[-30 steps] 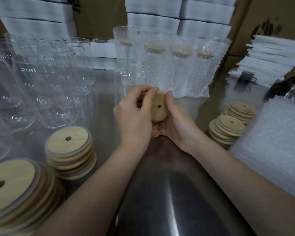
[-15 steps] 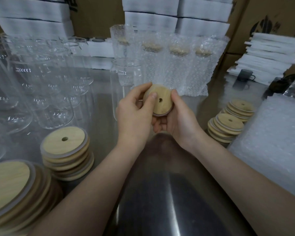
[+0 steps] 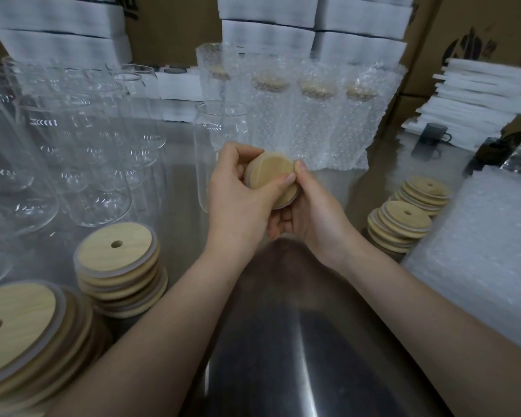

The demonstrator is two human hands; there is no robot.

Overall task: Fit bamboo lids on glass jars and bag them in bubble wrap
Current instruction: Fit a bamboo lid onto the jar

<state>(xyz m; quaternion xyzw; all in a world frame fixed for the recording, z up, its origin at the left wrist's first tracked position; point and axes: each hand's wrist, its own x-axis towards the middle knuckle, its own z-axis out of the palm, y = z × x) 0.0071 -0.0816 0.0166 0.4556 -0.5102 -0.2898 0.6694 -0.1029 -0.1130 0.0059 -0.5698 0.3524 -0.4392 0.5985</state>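
Lid turned in the grip since 0.5 s ago: its hole showed then and is hidden now, and the hands have barely shifted.
Both hands pinch 1 bamboo lid (image 3: 268, 173) at frame centre: left hand (image 3: 238, 191) curls round its left rim with the thumb across the face, right hand (image 3: 312, 218) cups it from below, thumb on the right rim. Glass jar (image 3: 223, 127) stands upright, mouth up, just behind at 11 o'clock from the lid, so the left hand is nearer. Lid face tilts toward the camera; my read is level it, then lift toward 11 o'clock onto the mouth.
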